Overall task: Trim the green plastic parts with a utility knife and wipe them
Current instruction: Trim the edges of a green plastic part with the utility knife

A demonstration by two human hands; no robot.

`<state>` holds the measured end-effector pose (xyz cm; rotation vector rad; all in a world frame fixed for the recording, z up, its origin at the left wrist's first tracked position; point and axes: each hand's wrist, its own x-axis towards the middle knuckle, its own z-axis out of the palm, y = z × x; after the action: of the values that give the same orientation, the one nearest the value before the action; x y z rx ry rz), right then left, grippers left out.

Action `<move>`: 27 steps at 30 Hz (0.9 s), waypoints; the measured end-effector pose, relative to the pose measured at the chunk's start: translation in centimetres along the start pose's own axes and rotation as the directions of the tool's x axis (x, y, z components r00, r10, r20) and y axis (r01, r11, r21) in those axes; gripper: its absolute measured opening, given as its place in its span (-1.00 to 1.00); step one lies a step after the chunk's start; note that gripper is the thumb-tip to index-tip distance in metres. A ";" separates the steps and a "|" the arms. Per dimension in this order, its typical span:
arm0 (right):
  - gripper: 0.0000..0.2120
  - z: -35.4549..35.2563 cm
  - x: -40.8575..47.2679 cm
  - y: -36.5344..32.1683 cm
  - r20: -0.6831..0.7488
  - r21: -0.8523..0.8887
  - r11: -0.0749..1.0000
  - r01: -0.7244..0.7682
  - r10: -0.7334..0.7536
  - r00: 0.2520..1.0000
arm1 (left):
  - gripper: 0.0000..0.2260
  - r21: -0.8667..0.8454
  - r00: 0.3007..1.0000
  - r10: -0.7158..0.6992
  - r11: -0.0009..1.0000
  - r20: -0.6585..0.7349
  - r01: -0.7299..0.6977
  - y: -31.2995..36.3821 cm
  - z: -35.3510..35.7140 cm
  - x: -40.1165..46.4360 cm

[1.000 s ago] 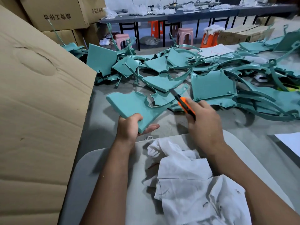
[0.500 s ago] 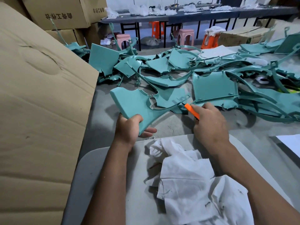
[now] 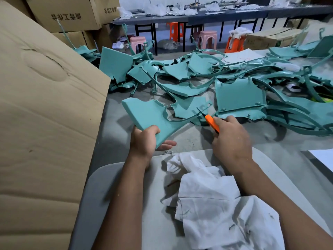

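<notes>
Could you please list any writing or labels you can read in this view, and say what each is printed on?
Upside-down dark characters on the cardboard box at top left: too distorted to read.
A shorter print on the neighbouring box: too blurred to read.
No readable text elsewhere.

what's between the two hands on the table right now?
Head view: bare grey tabletop between the left hand and right hand; above it spans the green part the left holds. The white cloth lies nearer.

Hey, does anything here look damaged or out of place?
The big cardboard panel on the left has a dented, creased patch near its top. The white cloth by the arms is crumpled and smudged with dark marks. Nothing else stands out.
</notes>
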<state>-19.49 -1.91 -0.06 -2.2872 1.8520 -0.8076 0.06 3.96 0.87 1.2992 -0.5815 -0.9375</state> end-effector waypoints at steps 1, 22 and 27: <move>-0.68 -0.1 -0.3 -0.4 0.029 0.022 0.999 0.048 -0.048 0.998 | -0.75 0.001 1.000 0.007 1.000 -0.004 -0.007 -0.1 0.1 0.0; -0.63 -0.2 -1.3 -1.6 0.080 0.094 0.981 0.172 -0.180 0.980 | -0.88 0.023 0.998 0.056 0.998 -0.002 -0.056 -0.7 0.1 0.3; -0.59 0.0 -1.2 -2.1 0.129 0.193 0.956 0.219 -0.246 0.961 | -0.89 0.025 0.994 0.113 0.993 0.006 -0.113 -0.9 0.3 0.2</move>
<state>-17.82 -0.25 0.34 -2.4058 1.4053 -0.7657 -0.35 3.65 0.08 1.2738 -0.6659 -0.8419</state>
